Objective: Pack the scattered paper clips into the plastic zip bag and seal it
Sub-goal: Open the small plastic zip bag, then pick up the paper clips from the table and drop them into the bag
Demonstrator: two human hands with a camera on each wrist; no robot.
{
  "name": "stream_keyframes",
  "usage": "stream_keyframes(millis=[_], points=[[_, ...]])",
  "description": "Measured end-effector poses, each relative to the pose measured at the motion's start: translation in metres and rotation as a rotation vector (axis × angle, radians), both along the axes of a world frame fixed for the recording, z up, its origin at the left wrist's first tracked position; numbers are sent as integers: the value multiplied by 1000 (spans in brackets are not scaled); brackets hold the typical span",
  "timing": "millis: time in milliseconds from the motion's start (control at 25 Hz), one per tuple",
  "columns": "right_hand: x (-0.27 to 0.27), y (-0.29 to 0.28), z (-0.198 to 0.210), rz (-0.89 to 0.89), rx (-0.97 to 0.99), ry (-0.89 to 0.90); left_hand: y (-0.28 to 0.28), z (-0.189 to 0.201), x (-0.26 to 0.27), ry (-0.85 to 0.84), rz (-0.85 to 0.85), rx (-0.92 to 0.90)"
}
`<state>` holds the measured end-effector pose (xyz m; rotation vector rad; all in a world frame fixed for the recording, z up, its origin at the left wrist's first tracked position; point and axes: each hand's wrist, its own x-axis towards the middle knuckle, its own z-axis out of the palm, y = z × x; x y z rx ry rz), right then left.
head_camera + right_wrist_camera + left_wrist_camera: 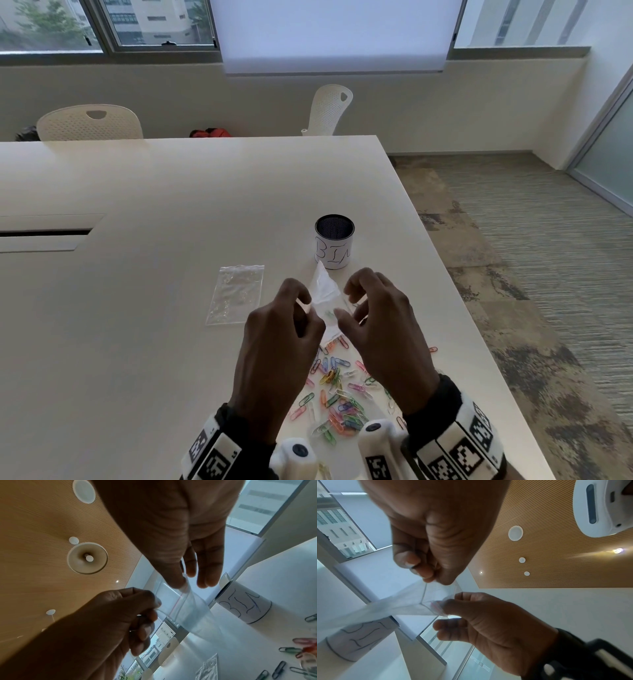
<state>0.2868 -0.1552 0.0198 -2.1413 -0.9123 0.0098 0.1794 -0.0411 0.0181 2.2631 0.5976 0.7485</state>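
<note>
The clips (334, 394) lie scattered on the bench (137, 308), nearest the person, under and between the wrists; a few show at the edge of the right wrist view. Above them both hands hold the bag (323, 294) up off the bench by its mouth. The left hand (274, 339) pinches one lip between thumb and curled fingers (419, 568). The right hand (380, 325) pinches the other lip with thumb and forefinger, its other fingers (207, 574) loosely extended. The bag hangs between the two hands, its far end pointing toward the cup (334, 241) marked "BIN", just beyond. A second bag (236, 294) lies flat on the bench left of the hands.
</note>
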Motion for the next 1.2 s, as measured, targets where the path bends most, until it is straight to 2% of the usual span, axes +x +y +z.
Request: stream_keyframes(millis=[200, 400, 480, 600, 760, 880, 920, 1000, 1120, 1200], points=[[10, -4, 10, -28, 82, 57, 14, 1, -14, -30, -54, 26], [15, -6, 26, 100, 143, 405, 41, -8, -23, 194, -344, 75], [13, -2, 29, 173, 163, 490, 48, -15, -21, 202, -404, 73], [12, 5, 28, 240, 131, 521, 55, -20, -22, 154, -417, 4], [16, 10, 27, 276, 64, 501, 61, -27, -25, 128, -394, 37], [32, 13, 19, 263, 61, 555, 68, -34, -29, 137, -375, 33], [40, 15, 13, 220, 41, 517, 72, -36, -32, 138, -354, 31], [56, 20, -7, 186, -120, 307, 82, -38, -40, 139, -310, 36], [65, 31, -40, 337, -502, 82, 98, -41, -52, 161, -255, 46], [67, 38, -56, 410, -621, 34, 104, -43, -57, 172, -237, 53]])
